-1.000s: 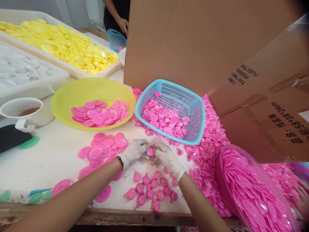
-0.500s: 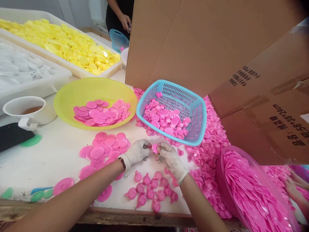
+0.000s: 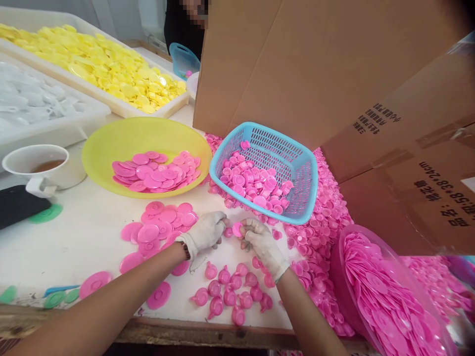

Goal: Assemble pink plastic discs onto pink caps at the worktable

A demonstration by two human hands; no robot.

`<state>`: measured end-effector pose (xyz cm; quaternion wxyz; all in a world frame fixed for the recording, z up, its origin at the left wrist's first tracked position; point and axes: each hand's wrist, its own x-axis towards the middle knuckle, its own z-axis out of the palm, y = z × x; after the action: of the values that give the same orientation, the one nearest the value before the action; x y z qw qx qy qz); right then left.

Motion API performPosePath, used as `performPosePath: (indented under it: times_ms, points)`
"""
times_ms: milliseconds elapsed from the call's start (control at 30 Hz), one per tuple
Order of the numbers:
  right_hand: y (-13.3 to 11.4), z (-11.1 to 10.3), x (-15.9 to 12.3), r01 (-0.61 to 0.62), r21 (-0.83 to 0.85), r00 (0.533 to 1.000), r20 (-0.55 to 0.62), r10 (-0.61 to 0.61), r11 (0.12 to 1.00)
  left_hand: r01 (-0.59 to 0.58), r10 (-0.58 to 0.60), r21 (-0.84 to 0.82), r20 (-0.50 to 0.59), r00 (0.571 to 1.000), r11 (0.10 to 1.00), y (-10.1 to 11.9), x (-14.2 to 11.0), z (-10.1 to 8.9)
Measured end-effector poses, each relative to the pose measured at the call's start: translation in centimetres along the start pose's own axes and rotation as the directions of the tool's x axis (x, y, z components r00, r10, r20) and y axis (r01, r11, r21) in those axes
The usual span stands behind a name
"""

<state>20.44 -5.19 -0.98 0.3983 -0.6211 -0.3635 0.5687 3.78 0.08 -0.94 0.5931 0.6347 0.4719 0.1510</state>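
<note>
- The left hand, white-gloved with bare fingertips, has its fingers drawn in nearly closed; a small pink part sits at their tips and looks pinched, though its shape is mostly hidden.
- The right hand, gloved likewise, is partly curled, thumb and forefinger closed on the edge of a rounded pink piece that faces the left hand.
- Both parts are between the two hands, just above the white tabletop. With only fingertip holds on smooth-looking plastic, either could slip or turn out of line, I judge, if squeezed unevenly.
- A part dropped beyond the right hand could vanish among the loose pink cups heaped to its right, being the same colour.
- Toy teapots stand or lie on the near side of both hands; some pink pieces are right beside the right wrist. A careless backward pull could scatter them, and the nearest might roll off the wooden table edge.
- Pink saucers overlap loosely just left of the left hand; a sideways sweep of that wrist could spread them.
- The blue basket is just beyond the right hand; a knock could shift it.
</note>
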Motion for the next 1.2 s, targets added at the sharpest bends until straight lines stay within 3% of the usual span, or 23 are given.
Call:
performPosePath:
  times_ms: [100,200,367,567,800,1067,1133,1200]
  points:
    - [-0.2,0.6,0.3,-0.008,-0.106,0.997,0.071,0.015,0.994,0.108,-0.090,-0.139,0.132,0.987,0.984,0.1,0.0,0.4]
    - [-0.5,0.7,0.6,-0.060,-0.180,0.981,0.174,0.092,0.982,0.138,-0.110,-0.216,0.137,0.985,0.967,0.2,0.1,0.7]
    - [-1.2,-0.1,0.6,-0.204,-0.120,0.906,0.353,0.234,0.972,0.194,-0.154,-0.231,0.182,0.971,0.953,0.0,0.5,0.6]
    - [-1.0,-0.3,1.3,-0.271,-0.101,0.897,0.335,0.289,0.957,0.165,-0.129,-0.185,0.188,0.974,0.969,-0.5,1.2,0.5]
    - [-1.6,-0.5,2.2,-0.342,-0.140,0.840,0.398,0.369,0.929,0.176,-0.131,-0.216,0.207,0.970,0.960,-0.7,1.2,0.5]
    - [-0.1,0.8,2.2,-0.280,-0.173,0.929,0.201,0.312,0.944,0.110,-0.087,-0.184,0.129,0.988,0.977,-1.3,1.3,1.4]
    - [0.2,1.1,1.9,-0.242,-0.187,0.943,0.185,0.276,0.952,0.120,-0.094,-0.167,0.153,0.984,0.979,-1.0,1.2,1.0]
    - [0.3,1.4,1.3,-0.203,-0.200,0.955,0.174,0.239,0.959,0.073,-0.066,-0.051,0.123,0.990,0.996,-0.3,0.7,-0.1]
